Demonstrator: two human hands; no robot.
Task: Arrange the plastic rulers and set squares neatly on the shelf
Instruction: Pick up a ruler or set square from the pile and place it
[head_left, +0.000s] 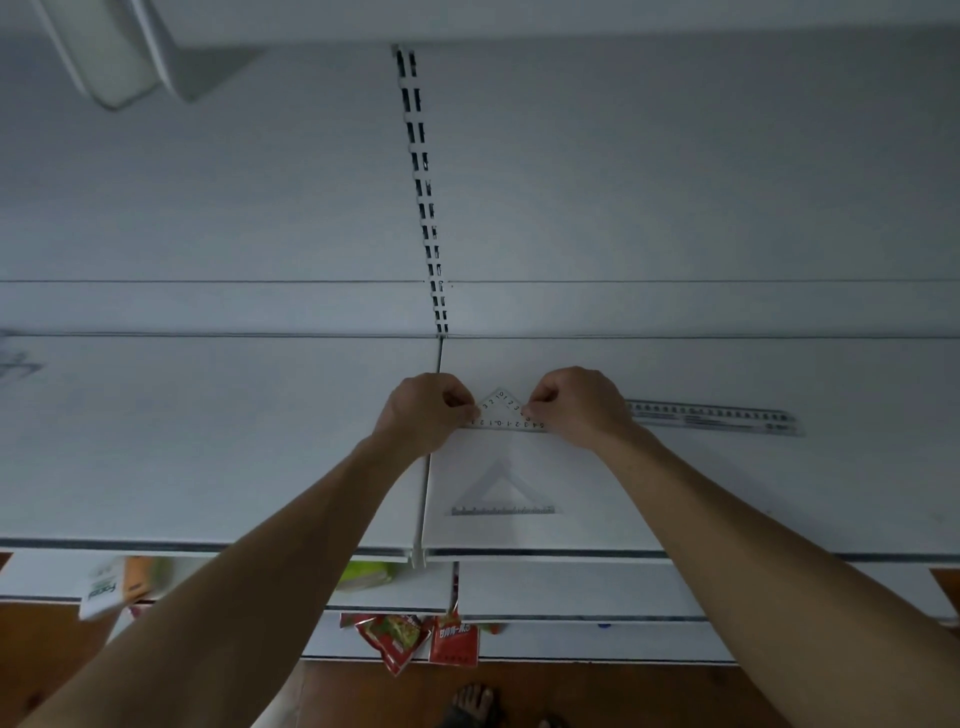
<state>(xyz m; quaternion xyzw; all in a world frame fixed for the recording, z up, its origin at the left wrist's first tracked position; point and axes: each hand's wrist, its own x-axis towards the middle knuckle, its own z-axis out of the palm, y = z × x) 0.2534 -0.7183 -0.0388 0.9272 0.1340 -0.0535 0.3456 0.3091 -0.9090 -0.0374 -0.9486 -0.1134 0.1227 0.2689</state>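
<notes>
Well, the white shelf (208, 441) fills most of the view, with a pale back panel (208, 182) rising behind it and a slotted strip (423, 197) running up the panel's middle. A thin white rail (427, 493) crosses the shelf from front to back, in line with that strip. Both bare forearms reach in from below.

A clear ruler (711, 415) lies flat on the right part of the shelf, roughly along the back edge, its near end just beside the right hand (576, 405). A clear set square (506, 413) sits right of the rail, toward the back, long edge facing the person and apex pointing at the panel. The left hand (426, 410), over the rail, has curled fingers pinching the left corner; the right hand, fingers curled too, pinches the right corner. I cannot tell whether it lies flat or is lifted slightly.

A second set square (501, 510) lies nearer the front edge, turned the same way, apart from the first.

Below, red packets (415, 639) hang off a lower shelf above a wooden floor (623, 696)
</notes>
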